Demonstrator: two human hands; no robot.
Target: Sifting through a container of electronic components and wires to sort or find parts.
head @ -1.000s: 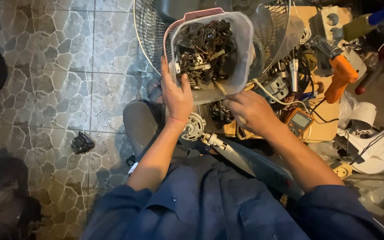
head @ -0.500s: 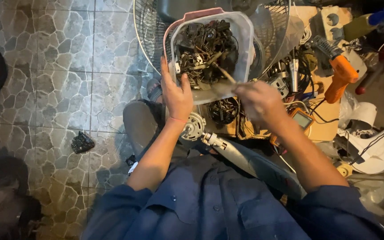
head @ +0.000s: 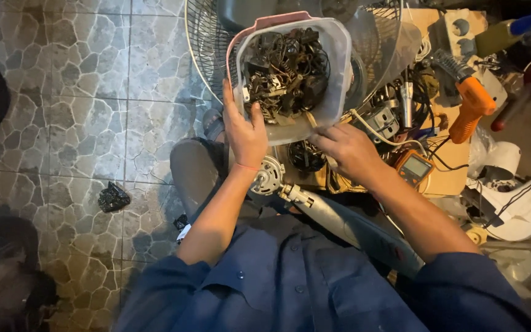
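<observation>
The clear plastic tub with a pink rim (head: 333,55), full of dark metal parts (head: 287,71), lies just ahead of both hands. The left hand (head: 244,132) grips its near wall; the right hand (head: 345,150), just below its near edge, pinches a thin stick (head: 310,118) pointing into it.

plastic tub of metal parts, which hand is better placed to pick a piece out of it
Probably the right hand: it is at the plastic tub's near rim with fingertips by the metal parts, and looks free to reach in. The left hand grips the tub's wall, steadying it.
</observation>
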